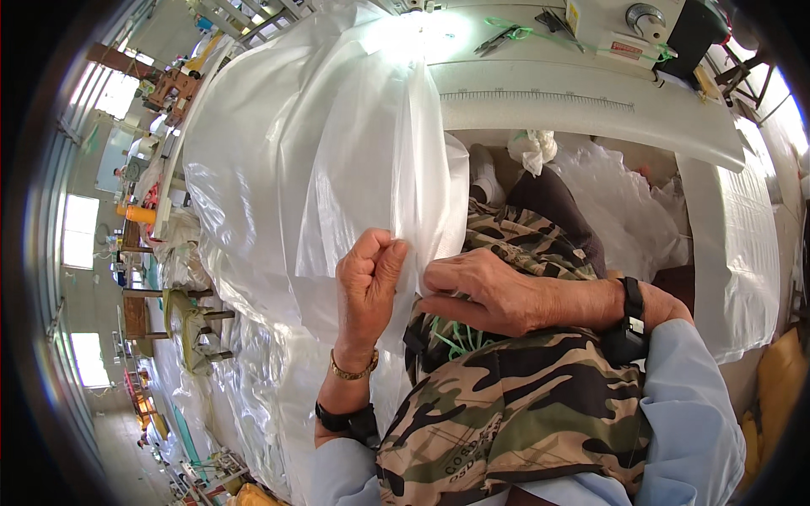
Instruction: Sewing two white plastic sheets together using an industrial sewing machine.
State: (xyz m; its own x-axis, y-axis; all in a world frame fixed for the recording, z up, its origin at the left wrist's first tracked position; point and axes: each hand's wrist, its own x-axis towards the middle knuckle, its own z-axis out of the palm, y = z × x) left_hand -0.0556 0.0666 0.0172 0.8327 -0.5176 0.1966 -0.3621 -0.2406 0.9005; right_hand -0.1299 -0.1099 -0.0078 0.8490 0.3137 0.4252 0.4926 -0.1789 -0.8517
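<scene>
A large sheet of translucent white plastic (346,160) hangs from the sewing machine table down over my lap. Its upper end runs under a bright lamp (418,38) at the machine, where glare hides the details. My left hand (369,274) is closed on the sheet's folded edge, thumb pressed against the curled fingers. Just to its right, my right hand (485,291) pinches the same edge lower down, its fingers bent and partly hidden. Green threads (456,339) lie on my camouflage apron (515,396) below the right hand.
On the white table (582,114), which bears a ruler strip (540,97), lie scissors (498,40) and a dark pointed tool (561,25). Clear plastic (624,202) is heaped beneath. A white plastic sheet (732,253) hangs at the right. A stool (190,329) stands at the left.
</scene>
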